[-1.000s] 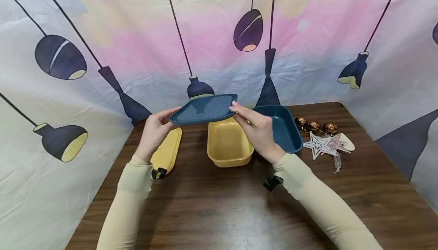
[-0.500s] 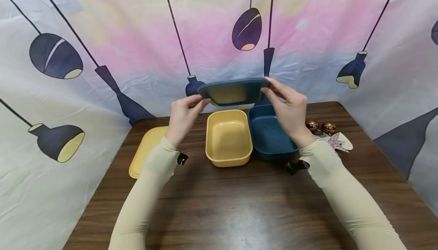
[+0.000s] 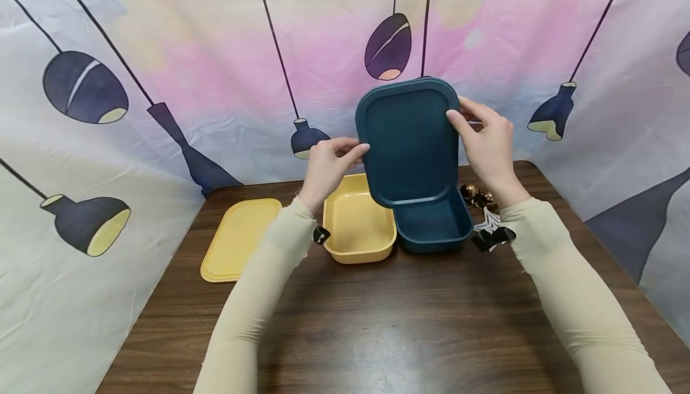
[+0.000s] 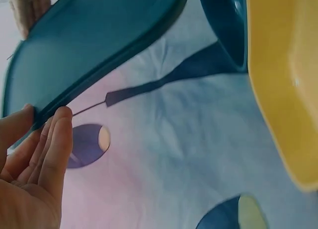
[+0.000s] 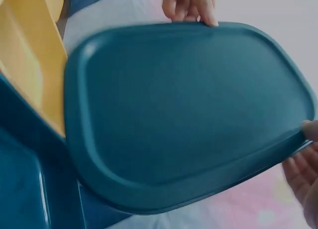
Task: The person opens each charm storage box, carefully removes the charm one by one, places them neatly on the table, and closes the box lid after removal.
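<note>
A dark teal lid (image 3: pixel 409 142) is held up nearly on edge, its broad face turned toward me. My left hand (image 3: pixel 333 166) pinches its left edge between thumb and fingers, as the left wrist view also shows. On the opposite edge, higher up, my right hand (image 3: pixel 487 139) pinches it the same way. Below and partly behind the lid stands an open blue box (image 3: pixel 435 235) on the table. Right beside that box is an open yellow box (image 3: pixel 360 229), its far right corner covered by the lid.
A yellow lid (image 3: pixel 237 241) lies flat at the table's left, partly behind my left sleeve. Copper-coloured balls (image 3: pixel 474 195) and a white star ornament (image 3: pixel 488 220) lie right of the blue box, partly hidden by my right arm. A printed cloth (image 3: pixel 215 82) hangs behind the brown table (image 3: pixel 366 334).
Both hands have carried the teal lid to the right and up, from over the yellow box to the blue one. It has turned from nearly flat to nearly upright.
</note>
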Available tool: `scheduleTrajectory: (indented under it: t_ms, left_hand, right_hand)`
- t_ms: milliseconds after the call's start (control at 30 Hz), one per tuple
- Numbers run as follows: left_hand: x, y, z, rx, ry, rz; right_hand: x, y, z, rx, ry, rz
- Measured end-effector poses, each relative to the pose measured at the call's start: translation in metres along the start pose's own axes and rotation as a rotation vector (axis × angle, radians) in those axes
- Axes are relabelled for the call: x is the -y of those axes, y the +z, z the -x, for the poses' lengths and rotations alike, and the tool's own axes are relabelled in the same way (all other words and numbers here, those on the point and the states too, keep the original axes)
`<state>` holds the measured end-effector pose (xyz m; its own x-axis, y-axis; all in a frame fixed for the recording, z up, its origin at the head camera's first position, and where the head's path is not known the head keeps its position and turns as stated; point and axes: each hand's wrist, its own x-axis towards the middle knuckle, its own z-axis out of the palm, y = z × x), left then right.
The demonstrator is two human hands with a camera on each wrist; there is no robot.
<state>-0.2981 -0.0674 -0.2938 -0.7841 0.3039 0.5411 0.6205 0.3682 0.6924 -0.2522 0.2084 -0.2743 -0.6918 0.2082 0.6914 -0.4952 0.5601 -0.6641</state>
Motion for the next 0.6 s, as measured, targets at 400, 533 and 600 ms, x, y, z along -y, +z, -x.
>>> scheduleTrajectory:
  t_ms: [400, 533, 600]
  left_hand:
    - [0.029, 0.053, -0.017, 0.159, -0.329, 0.198]
    - [0.043, 0.068, -0.017, 0.194, -0.406, 0.188]
    - [0.050, 0.075, -0.016, 0.207, -0.431, 0.183]
  right_hand:
    - [-0.064, 0.003, -0.014, 0.313, 0.347, 0.161]
    - [-0.086, 0.008, -0.008, 0.407, 0.400, 0.182]
    - [-0.095, 0.011, -0.005, 0.436, 0.415, 0.195]
